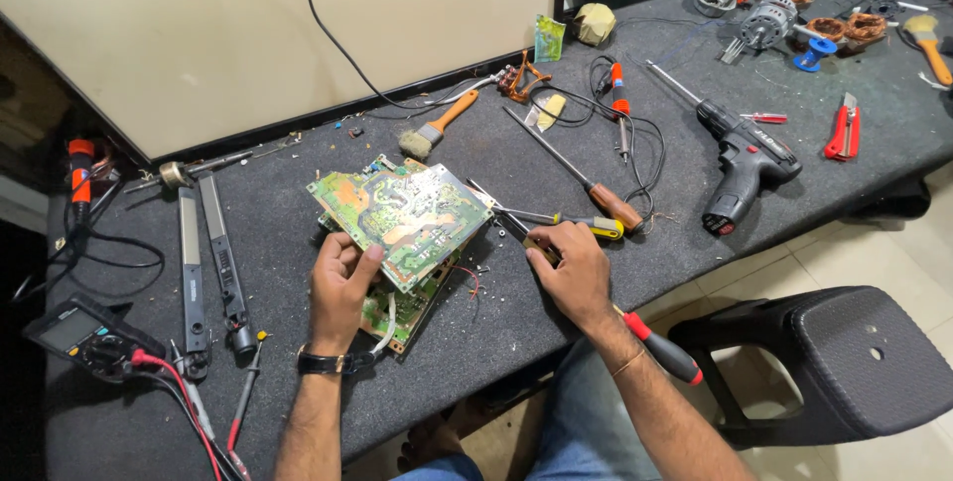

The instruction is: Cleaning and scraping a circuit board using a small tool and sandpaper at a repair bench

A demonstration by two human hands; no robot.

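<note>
Head camera looks steeply down, near workbench (556,273).

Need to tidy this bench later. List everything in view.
circuit board: two stacked, green, bench centre
screwdrivers: two, brown and yellow handles, right of boards
cordless drill: one, black, right
paintbrush: one, orange handle, behind boards
utility knife: one, red, far right
multimeter: one, black, near left
stool: one, black, on floor right
left hand: grip on top board's edge
right hand: holds red-handled tool
</note>
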